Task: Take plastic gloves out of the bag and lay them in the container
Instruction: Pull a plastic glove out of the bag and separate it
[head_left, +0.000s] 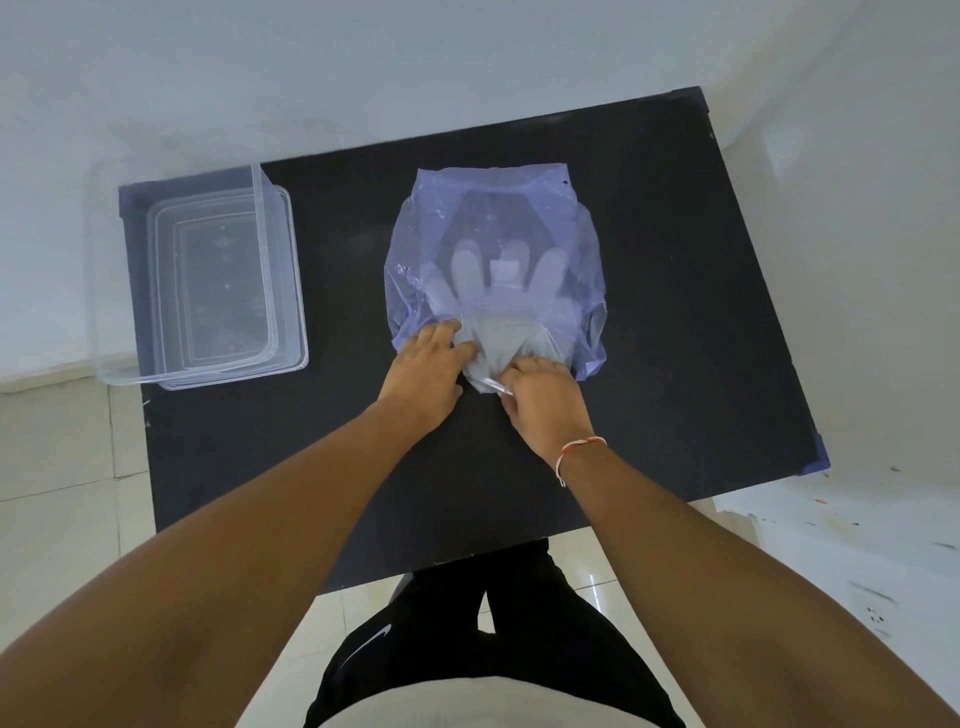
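A translucent blue plastic bag (498, 208) lies flat on the black table (675, 312), its mouth toward me. Inside it a stack of clear plastic gloves (498, 280) shows through, fingers pointing away from me. My left hand (428, 371) presses on the bag's near left edge, fingers on the plastic. My right hand (543, 395) pinches the cuff end of the gloves at the bag's mouth. A clear rectangular container (197, 280) stands at the table's left end, apart from both hands.
A clear lid seems to lie under or inside the container. The table's right half and near strip are bare black surface. White wall lies beyond, tiled floor (62, 493) to the left, and my legs below the table's near edge.
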